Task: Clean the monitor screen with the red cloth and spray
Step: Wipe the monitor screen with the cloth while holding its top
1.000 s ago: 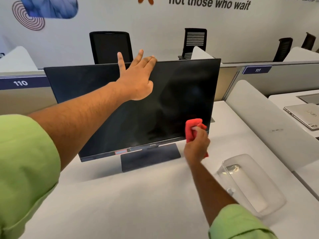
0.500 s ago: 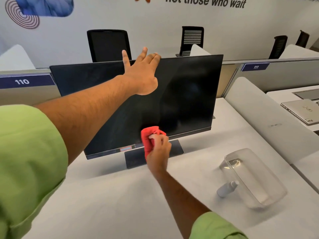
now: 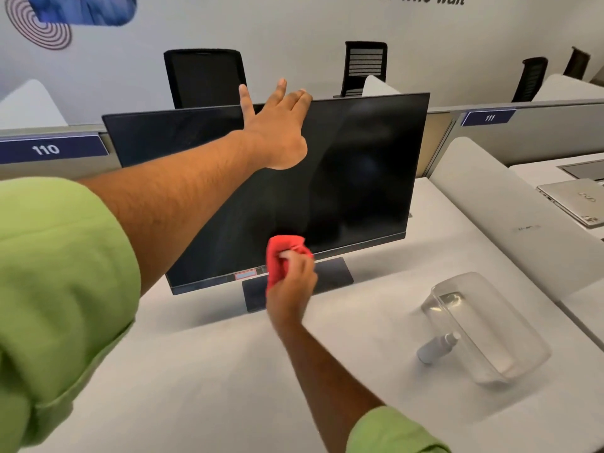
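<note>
A black monitor (image 3: 366, 165) stands on the white desk, its screen dark. My left hand (image 3: 277, 125) rests on the monitor's top edge with the fingers straight and spread. My right hand (image 3: 292, 279) grips a bunched red cloth (image 3: 281, 253) and presses it against the lower middle of the screen, just above the stand. A small white spray bottle (image 3: 436, 348) lies on its side on the desk to the right, beside a plastic tray.
A clear plastic tray (image 3: 510, 351) sits on the desk (image 3: 212, 387) at the right. A closed laptop (image 3: 575, 201) lies on the neighbouring desk beyond a white divider (image 3: 510, 210). Partitions and black office chairs (image 3: 204, 76) stand behind the monitor.
My right hand has swept the red cloth leftward along the bottom of the screen, from the lower right corner to the lower middle. My left hand stays on the top edge.
</note>
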